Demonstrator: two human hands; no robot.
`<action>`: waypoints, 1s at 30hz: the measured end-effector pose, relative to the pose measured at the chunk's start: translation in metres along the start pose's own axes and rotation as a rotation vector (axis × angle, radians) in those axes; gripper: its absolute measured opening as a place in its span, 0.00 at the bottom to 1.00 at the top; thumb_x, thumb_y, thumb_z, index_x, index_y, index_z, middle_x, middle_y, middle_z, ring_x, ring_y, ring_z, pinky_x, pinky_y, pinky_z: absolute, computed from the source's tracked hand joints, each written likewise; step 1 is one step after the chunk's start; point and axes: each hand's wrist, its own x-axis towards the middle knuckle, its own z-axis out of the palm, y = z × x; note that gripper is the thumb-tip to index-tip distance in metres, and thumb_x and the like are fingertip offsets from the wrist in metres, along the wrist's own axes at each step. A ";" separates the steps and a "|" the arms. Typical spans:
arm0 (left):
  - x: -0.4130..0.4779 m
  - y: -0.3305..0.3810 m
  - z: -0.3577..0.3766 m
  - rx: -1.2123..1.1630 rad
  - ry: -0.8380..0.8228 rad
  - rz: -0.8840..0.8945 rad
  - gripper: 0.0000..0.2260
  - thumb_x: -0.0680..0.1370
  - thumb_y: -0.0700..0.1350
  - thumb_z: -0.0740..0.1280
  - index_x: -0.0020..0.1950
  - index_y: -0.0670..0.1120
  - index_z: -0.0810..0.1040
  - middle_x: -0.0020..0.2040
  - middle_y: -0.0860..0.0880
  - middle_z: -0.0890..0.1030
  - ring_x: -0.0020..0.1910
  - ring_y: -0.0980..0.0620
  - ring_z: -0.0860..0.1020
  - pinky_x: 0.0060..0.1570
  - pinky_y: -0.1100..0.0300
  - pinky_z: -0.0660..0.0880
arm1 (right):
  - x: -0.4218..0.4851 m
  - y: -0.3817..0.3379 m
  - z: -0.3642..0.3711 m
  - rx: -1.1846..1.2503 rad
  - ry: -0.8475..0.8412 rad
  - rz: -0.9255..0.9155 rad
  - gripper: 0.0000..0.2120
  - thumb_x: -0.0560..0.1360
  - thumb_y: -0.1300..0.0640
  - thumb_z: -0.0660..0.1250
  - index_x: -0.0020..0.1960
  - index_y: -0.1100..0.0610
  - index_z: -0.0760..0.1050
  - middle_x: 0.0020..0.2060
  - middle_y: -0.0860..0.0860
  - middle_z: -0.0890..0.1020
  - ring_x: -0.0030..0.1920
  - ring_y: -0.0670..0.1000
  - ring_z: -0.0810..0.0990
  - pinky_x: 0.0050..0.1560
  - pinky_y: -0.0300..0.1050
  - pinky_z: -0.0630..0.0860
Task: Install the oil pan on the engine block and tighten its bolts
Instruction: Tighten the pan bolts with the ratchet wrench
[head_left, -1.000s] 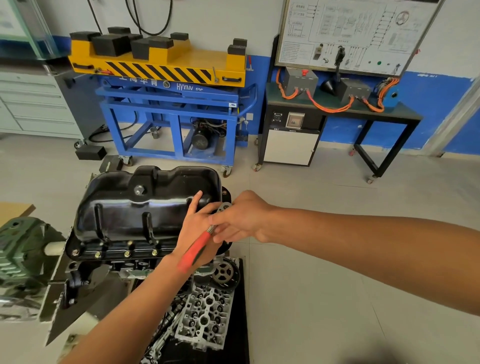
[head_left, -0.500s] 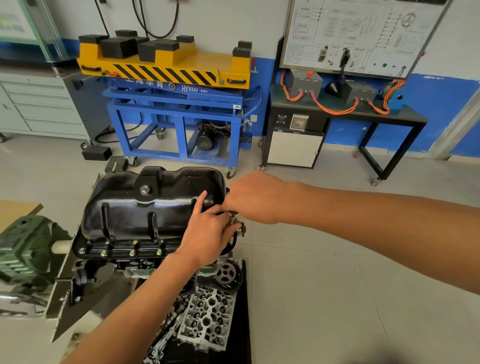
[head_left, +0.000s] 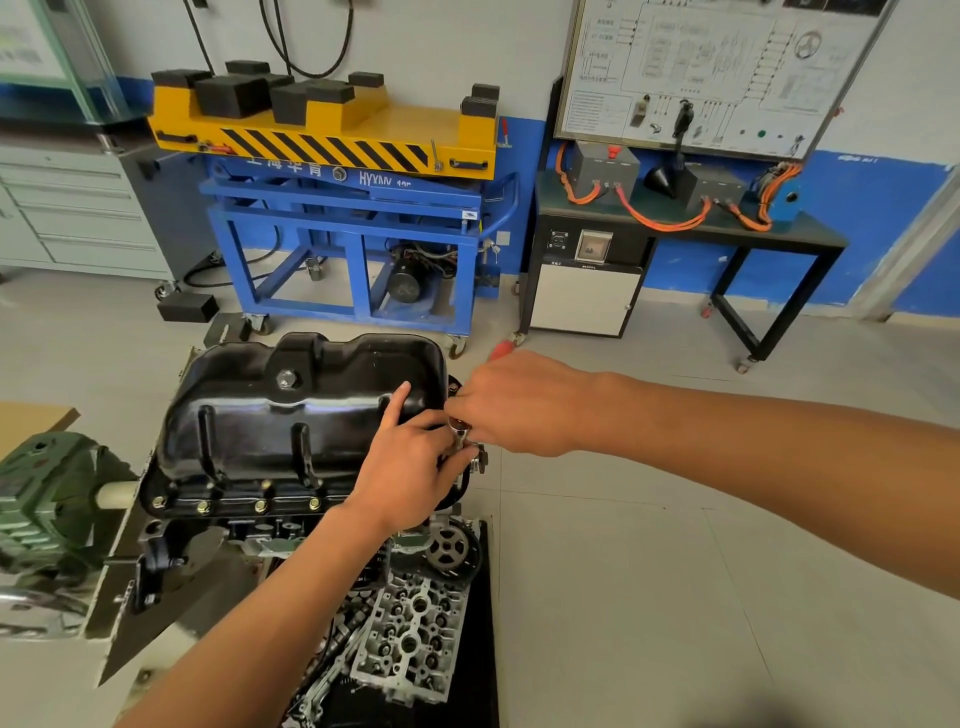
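The black oil pan sits upside-up on the engine block, with brass-coloured bolts along its near flange. At the pan's right end, my left hand lays its index finger on the pan wall, while thumb and other fingers curl round the chrome socket of a ratchet. My right hand grips the ratchet handle just above; only its red tip shows beyond my knuckles. The bolt under the socket is hidden.
A cylinder head and a sprocket lie on a black mat below the block. The stand's green gearbox is at left. Behind stand a blue-yellow lift cart, a black bench with a wiring board and grey drawers.
My right hand has swung the ratchet handle from pointing toward me, over my left wrist, round to pointing away. My left hand stays at the socket.
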 end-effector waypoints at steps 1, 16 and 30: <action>0.000 0.001 0.000 0.002 0.004 -0.006 0.16 0.80 0.51 0.66 0.36 0.45 0.80 0.39 0.54 0.83 0.51 0.55 0.80 0.77 0.43 0.50 | 0.000 -0.001 -0.002 0.004 -0.001 0.032 0.08 0.82 0.52 0.62 0.54 0.55 0.76 0.38 0.50 0.75 0.40 0.54 0.79 0.38 0.51 0.77; -0.001 -0.001 0.004 0.097 -0.061 0.002 0.03 0.70 0.40 0.76 0.41 0.46 0.84 0.40 0.52 0.83 0.53 0.51 0.80 0.74 0.36 0.54 | 0.017 -0.031 0.008 0.536 0.146 0.454 0.15 0.80 0.50 0.62 0.37 0.52 0.66 0.34 0.50 0.72 0.33 0.50 0.73 0.29 0.44 0.63; 0.003 0.007 0.000 0.116 -0.026 0.011 0.22 0.83 0.53 0.55 0.43 0.44 0.84 0.46 0.51 0.86 0.55 0.50 0.80 0.75 0.38 0.52 | 0.002 -0.007 -0.008 0.245 0.005 0.202 0.18 0.75 0.64 0.69 0.34 0.53 0.64 0.29 0.50 0.66 0.28 0.49 0.66 0.27 0.43 0.57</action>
